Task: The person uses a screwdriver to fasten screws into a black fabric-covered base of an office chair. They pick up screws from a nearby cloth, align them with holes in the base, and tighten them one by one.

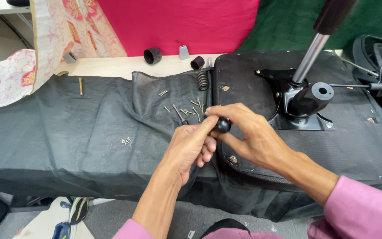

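Both hands (226, 139) around black knob (223, 125)

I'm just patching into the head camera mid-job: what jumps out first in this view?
Both hands meet at centre: the left hand and right hand pinch a small black knob together. Right of them, an upturned chair seat carries a black metal mechanism with a shiny gas cylinder. Loose screws and a coil spring lie on the black cloth behind.

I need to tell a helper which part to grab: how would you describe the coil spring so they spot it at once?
Start at the upturned chair seat with the metal mechanism bolted on. Just off its left edge, on the black cloth near the far side, stands the coil spring. Unlike the small loose screws below it, it is a thick, dark, ribbed coil.
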